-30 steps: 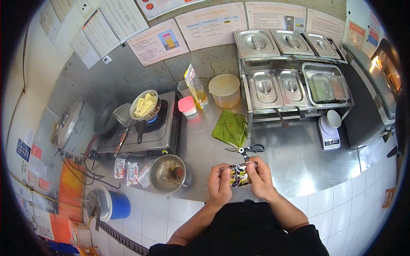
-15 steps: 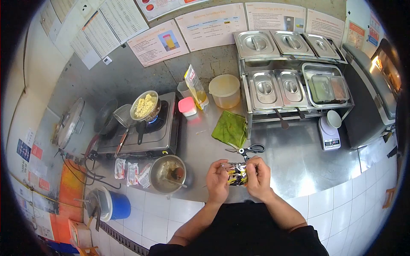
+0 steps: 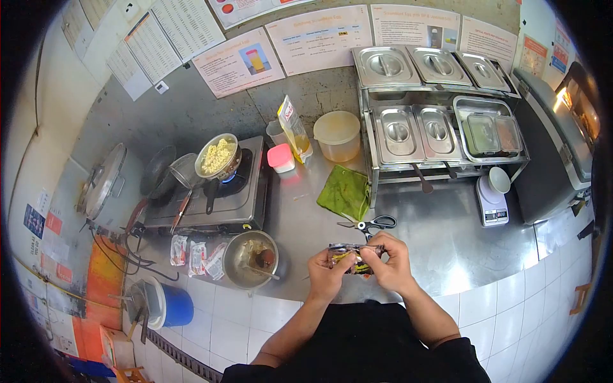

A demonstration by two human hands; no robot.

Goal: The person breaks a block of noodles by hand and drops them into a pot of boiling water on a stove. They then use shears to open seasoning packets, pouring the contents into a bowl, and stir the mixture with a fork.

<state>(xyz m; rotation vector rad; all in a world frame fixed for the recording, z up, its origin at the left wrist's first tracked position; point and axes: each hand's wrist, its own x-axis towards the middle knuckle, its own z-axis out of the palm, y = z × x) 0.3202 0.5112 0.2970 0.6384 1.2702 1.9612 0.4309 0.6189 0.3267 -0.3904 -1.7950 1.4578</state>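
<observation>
My left hand (image 3: 326, 276) and my right hand (image 3: 389, 263) pinch a small black, yellow and silver foil packet (image 3: 353, 251) between them, near the counter's front edge. Both thumbs press on its near face, and the fingers hide its ends. Just beyond the packet lies a pair of black-handled scissors (image 3: 373, 223). A green cloth (image 3: 344, 193) is spread behind the scissors. To the left stands a metal bowl (image 3: 233, 271) holding a dark red-brown sauce and a spoon.
A pot of noodles (image 3: 218, 157) sits over a blue flame on the gas stove (image 3: 249, 198). Several torn wrappers (image 3: 197, 258) lie left of the bowl. Behind are a pink-lidded tub (image 3: 281, 157) and a plastic bucket (image 3: 336, 142). A scale (image 3: 492, 207) stands right, below steel pans (image 3: 397, 143).
Both hands have shifted their grip on the packet, with the thumbs now closer together at its middle. The packet appears tilted and more crumpled. The other things stay in place.
</observation>
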